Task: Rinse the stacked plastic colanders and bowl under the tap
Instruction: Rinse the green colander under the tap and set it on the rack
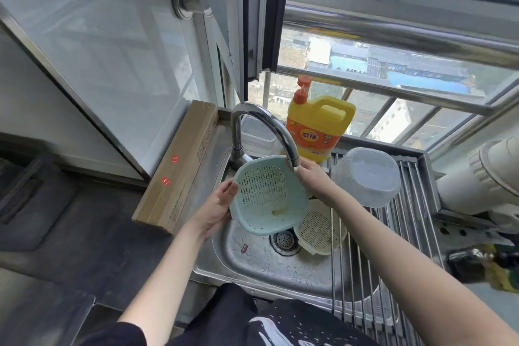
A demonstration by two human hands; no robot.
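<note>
— How far along is the rinse?

— Partway, I'd judge. The stack is apart: the clear bowl [366,175] sits upturned on the drying rack [415,233], just beyond the right hand [313,178]. The cream colander [320,229] lies in the sink [252,258], below that hand. No stream shows from the tap [264,132].

— And the green colander [268,195]?

— Between both hands, tilted, right under the spout. The left hand [217,212] clasps its near rim; the right hand's fingers curl at the far rim by the spout tip, seemingly gripping it.
</note>
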